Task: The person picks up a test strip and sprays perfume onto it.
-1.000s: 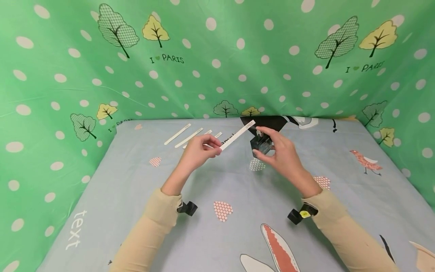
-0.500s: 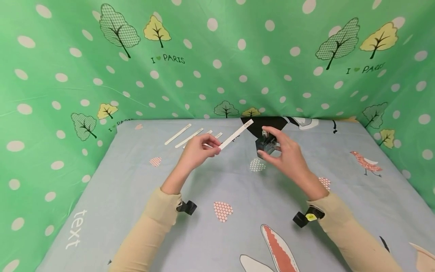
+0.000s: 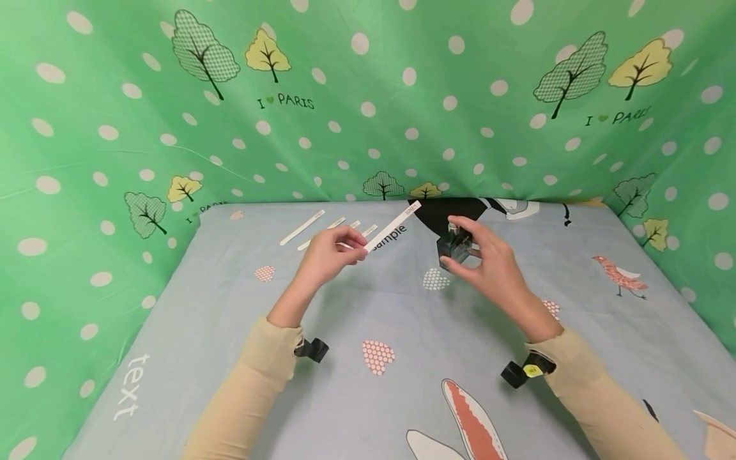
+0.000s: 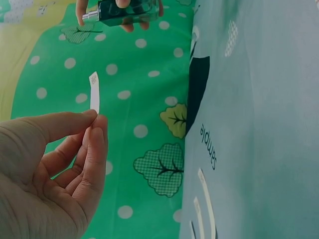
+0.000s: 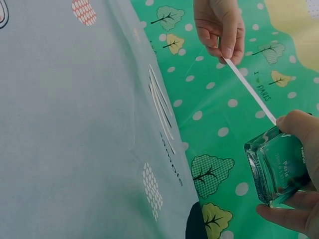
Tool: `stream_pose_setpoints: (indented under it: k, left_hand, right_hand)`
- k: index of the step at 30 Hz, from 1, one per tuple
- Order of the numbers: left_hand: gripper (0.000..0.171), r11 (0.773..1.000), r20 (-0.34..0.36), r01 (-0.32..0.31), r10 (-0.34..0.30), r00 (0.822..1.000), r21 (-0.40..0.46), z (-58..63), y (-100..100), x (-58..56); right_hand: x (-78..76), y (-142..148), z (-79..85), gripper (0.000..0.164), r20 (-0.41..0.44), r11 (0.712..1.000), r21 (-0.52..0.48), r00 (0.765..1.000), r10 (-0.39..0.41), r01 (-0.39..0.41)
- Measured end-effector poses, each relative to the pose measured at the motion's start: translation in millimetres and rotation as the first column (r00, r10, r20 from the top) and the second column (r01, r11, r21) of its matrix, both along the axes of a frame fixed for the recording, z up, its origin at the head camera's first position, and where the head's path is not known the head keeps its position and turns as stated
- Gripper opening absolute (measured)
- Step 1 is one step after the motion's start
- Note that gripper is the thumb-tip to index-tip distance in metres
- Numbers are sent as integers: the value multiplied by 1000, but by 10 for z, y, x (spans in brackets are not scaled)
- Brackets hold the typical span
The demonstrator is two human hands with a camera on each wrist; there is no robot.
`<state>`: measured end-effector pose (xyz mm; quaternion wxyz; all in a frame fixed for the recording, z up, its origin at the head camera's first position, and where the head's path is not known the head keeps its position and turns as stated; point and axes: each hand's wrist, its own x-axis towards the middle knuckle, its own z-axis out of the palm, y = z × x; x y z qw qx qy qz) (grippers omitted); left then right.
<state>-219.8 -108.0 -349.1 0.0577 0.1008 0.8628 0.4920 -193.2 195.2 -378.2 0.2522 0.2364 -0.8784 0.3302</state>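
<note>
My left hand (image 3: 330, 255) pinches a white paper test strip (image 3: 393, 227) by its near end, between thumb and fingers. The strip slants up to the right, small print at its far tip. My right hand (image 3: 496, 263) grips a dark, clear-glass perfume bottle (image 3: 455, 248), index finger on the silver sprayer, thumb low on the glass. In the left wrist view the sprayer (image 4: 90, 16) has its cap off, and the bottle is apart from the strip (image 4: 94, 94). Lettering shows on the bottle (image 5: 276, 167) in the right wrist view.
Several more white strips (image 3: 303, 227) lie side by side on the grey-blue printed cloth (image 3: 230, 332), behind and left of my left hand. A green dotted curtain (image 3: 322, 83) hangs along the back and both sides.
My right hand has drawn the perfume bottle to the right, widening the gap to the test strip. My left hand has shifted slightly left with the strip.
</note>
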Motion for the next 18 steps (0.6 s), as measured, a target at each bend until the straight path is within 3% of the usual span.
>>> stream_pose_setpoints:
  k: [12,18]
  left_hand:
    - [17,999,25,-32,32,999,3,2,-108,-7]
    - [18,999,3,-42,42,999,4,1,-185,9]
  right_hand:
    - [36,35,-15,75,-10,1000,-12,1000,-2,2]
    - [49,56,-29,76,-27,1000,-12,1000,8,-8]
